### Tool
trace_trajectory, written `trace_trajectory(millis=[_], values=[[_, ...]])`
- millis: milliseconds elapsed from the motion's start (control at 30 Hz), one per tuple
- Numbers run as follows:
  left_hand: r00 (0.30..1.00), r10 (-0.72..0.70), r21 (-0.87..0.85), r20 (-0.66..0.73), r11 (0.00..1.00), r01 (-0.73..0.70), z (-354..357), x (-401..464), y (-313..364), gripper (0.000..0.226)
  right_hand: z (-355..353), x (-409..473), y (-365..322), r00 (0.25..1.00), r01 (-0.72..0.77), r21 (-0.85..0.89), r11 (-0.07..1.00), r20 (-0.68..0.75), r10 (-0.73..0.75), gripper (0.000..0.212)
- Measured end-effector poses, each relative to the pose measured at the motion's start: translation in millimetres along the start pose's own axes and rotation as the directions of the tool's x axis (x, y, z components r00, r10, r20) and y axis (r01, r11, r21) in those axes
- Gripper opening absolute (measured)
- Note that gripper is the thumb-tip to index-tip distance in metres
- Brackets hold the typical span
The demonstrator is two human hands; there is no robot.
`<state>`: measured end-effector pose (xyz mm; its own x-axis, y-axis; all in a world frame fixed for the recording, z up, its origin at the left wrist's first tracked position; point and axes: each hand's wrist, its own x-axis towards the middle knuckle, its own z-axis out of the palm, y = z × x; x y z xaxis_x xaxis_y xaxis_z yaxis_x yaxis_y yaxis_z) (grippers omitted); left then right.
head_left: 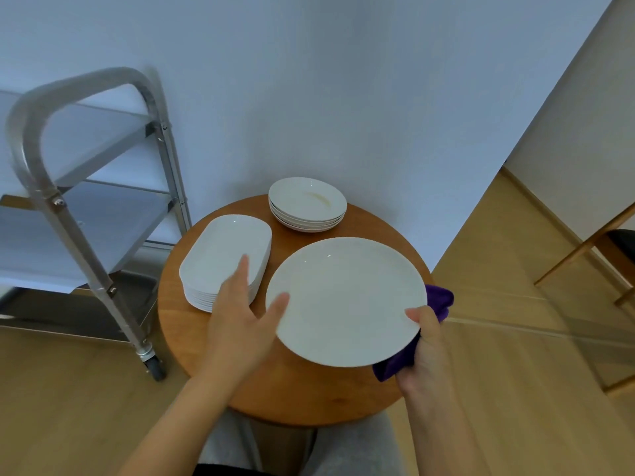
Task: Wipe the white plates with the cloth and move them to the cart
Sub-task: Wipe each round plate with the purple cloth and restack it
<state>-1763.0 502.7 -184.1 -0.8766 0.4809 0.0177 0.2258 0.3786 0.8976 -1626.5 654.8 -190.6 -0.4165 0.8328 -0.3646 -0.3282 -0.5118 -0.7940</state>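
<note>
round wooden table (275, 389) against a pale wall, seen from above. right hand (424, 352) clamps the purple cloth (436, 304) to the near right rim of the large round plate (345, 300), thumb on top, holding the plate tilted above the tabletop. left hand (240, 324) has its fingers straight and apart, thumb just touching the plate's left rim, gripping nothing. to wipe well, the left hand should likely take the rim firmly so the cloth hand can sweep the whole face. stack of oblong plates (223, 259) sits on the left of the table, just beyond the left hand; stack of small round plates (307, 204) sits at the far edge. metal cart (92, 201) stands to the left, its shelves bare of plates; its upright post stands near the table's left edge and may obstruct the transfer.
</note>
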Motion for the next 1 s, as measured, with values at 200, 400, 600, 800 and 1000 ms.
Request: trace_trajectory(millis=[200,400,600,800,1000], values=[[0.895,-0.325,-0.616,0.306,0.649,0.447,5.4,14.9,-9.6,0.015,1.1,10.0,-0.5,0.997,0.082,-0.116,0.990,0.001,-0.083,0.024],[0.968,-0.246,-0.581,0.058,0.780,0.233,24.2,20.3,-7.3,0.024,27.0,30.9,-29.0,0.677,0.571,-0.776,0.268,0.261,-0.688,0.029],[0.991,-0.121,-0.550,0.055,0.825,0.131,44.7,21.7,2.8,0.037,81.4,66.0,-10.0,0.696,0.478,-0.801,-0.362,0.596,-0.400,0.038],[0.978,-0.207,-0.612,0.030,0.770,0.182,50.1,33.2,-1.2,0.033,65.0,43.9,16.6,0.655,0.666,-0.618,-0.417,0.752,-0.068,0.039],[0.972,-0.235,-0.500,0.029,0.838,0.218,58.0,43.1,-13.2,0.027,45.9,44.3,-13.0,0.812,0.578,-0.669,-0.467,0.530,0.244,0.025]])
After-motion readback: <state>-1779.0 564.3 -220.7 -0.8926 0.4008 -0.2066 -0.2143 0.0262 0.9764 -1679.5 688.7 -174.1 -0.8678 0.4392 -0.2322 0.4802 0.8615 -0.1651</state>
